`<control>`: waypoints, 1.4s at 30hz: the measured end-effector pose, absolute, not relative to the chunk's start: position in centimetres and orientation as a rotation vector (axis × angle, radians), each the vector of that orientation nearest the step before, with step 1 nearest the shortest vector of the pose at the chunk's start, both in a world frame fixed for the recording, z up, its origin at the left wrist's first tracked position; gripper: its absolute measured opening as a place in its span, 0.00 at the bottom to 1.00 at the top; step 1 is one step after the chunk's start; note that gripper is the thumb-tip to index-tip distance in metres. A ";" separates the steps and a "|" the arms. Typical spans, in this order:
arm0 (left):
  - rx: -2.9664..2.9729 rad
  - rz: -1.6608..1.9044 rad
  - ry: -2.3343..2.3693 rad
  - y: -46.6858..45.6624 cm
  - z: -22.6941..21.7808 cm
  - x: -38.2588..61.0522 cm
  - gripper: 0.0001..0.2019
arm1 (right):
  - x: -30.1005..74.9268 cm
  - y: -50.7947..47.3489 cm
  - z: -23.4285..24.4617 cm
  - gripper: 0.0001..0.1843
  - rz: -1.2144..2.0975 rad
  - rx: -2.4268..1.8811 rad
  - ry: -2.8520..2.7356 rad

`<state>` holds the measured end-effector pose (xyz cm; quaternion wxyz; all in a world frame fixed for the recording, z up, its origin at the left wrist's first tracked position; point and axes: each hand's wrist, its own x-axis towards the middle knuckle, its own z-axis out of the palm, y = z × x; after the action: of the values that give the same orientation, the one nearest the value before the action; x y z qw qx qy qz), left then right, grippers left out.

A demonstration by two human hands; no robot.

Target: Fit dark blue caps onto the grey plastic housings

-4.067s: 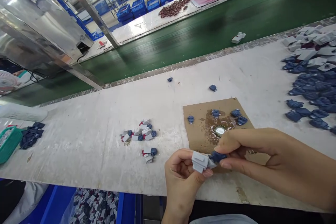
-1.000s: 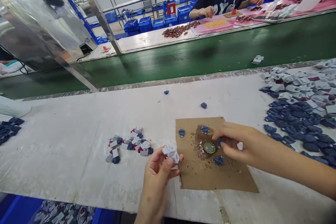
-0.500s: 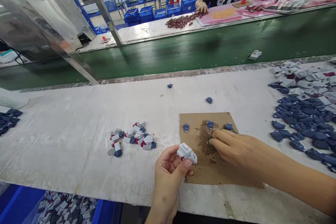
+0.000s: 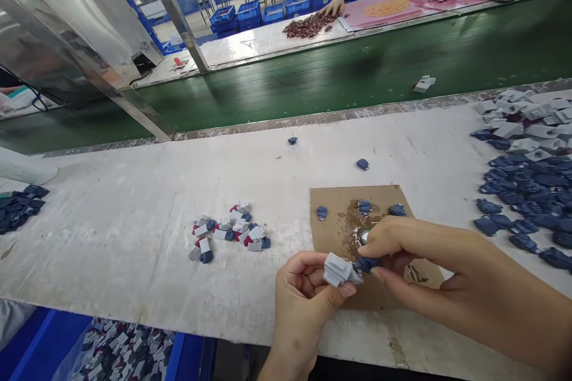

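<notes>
My left hand (image 4: 304, 297) is closed on a light grey plastic part (image 4: 338, 269) with angular ridges. Pinched between thumb and fingers of my right hand (image 4: 415, 256) is a dark blue plastic piece (image 4: 368, 264). The blue piece meets the end of the grey part; whether they are joined, I cannot tell. Both hands are over a brown cardboard sheet (image 4: 330, 238) with a wet, glistening stain. On the sheet lie small blue pieces, one at the left (image 4: 322, 212), one at the stain (image 4: 364, 207) and one at the right (image 4: 397, 209). A small round shiny item (image 4: 365, 236) shows beside my right fingertips.
Finished-looking grey, blue and red pieces (image 4: 241, 226) lie left of the cardboard. At right are piles of grey parts (image 4: 531, 116) and blue parts (image 4: 527, 190). A blue bin (image 4: 179, 357) holds many pieces at lower left. Beyond the green conveyor (image 4: 268, 89), a co-worker's hand (image 4: 333, 6) touches dark red pieces.
My right hand has lifted from the cardboard with a blue piece and brought it against the grey part in my left hand. The view has shifted slightly.
</notes>
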<state>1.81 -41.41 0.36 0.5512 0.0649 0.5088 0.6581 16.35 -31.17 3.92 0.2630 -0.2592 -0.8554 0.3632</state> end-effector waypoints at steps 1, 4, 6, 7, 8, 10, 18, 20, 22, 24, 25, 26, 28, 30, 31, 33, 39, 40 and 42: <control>0.158 1.555 1.209 -41.4 0.5 1.8 0.17 | 16.4 -31.2 3.8 0.06 0.968 -0.700 -2.332; 0.164 1.555 1.219 -41.4 0.7 1.9 0.17 | 16.5 -31.4 3.9 0.04 0.925 -0.675 -2.386; 0.170 1.559 1.216 -41.5 0.8 2.0 0.16 | 16.4 -31.6 4.0 0.05 0.892 -0.640 -2.418; 0.178 1.560 1.212 -41.6 0.8 2.0 0.15 | 16.3 -31.7 4.0 0.06 0.864 -0.619 -2.427; 0.192 1.559 1.210 -41.7 0.8 2.1 0.15 | 16.3 -31.9 4.0 0.07 0.838 -0.599 -2.439; 0.219 1.563 1.205 -41.8 0.7 2.2 0.14 | 16.2 -32.2 3.8 0.08 0.813 -0.580 -2.451; 0.160 1.561 1.182 -42.0 0.1 2.2 0.17 | 16.4 -31.3 3.5 0.09 1.274 -0.680 -2.254; 0.185 1.539 1.182 -41.9 0.3 2.0 0.16 | 16.0 -30.5 3.8 0.14 1.400 -0.751 -2.171; 0.233 1.510 1.194 -41.8 0.7 2.0 0.16 | 15.1 -29.9 4.1 0.23 1.440 -0.912 -1.998; 0.263 1.493 1.207 -41.6 1.0 2.0 0.17 | 13.7 -29.7 4.2 0.30 1.505 -1.051 -1.784; 0.268 1.492 1.207 -41.6 1.1 2.1 0.17 | 12.9 -29.8 4.2 0.32 1.594 -1.085 -1.690; 0.272 1.496 1.203 -41.5 1.2 2.3 0.18 | 12.1 -30.0 4.2 0.33 1.711 -1.089 -1.606; 0.282 1.509 1.186 -41.4 1.1 2.5 0.17 | 10.7 -30.4 4.1 0.34 1.975 -1.055 -1.483; 0.306 1.532 1.177 -41.4 0.8 2.8 0.16 | 10.0 -30.8 4.1 0.34 2.132 -1.017 -1.388; 0.326 1.546 1.176 -41.4 0.6 2.8 0.15 | 9.9 -31.0 4.1 0.35 2.158 -1.011 -1.353; 0.399 1.581 1.164 -41.3 0.2 2.9 0.13 | 10.0 -31.1 4.1 0.36 2.183 -1.027 -1.301; 0.598 1.596 1.107 -40.8 -0.9 2.5 0.11 | 10.6 -31.5 3.4 0.37 2.094 -1.092 -1.231; 0.578 1.563 1.116 -40.7 -1.0 2.3 0.11 | 10.5 -31.4 3.3 0.37 2.088 -1.103 -1.244; 0.544 1.471 1.134 -40.7 -1.1 1.8 0.13 | 10.0 -31.0 3.3 0.37 2.117 -1.139 -1.254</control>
<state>1.82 -40.75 -1.14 0.5673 0.2314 0.4824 0.6260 10.02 -30.97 3.27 0.2133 -0.4104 -0.4519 0.7628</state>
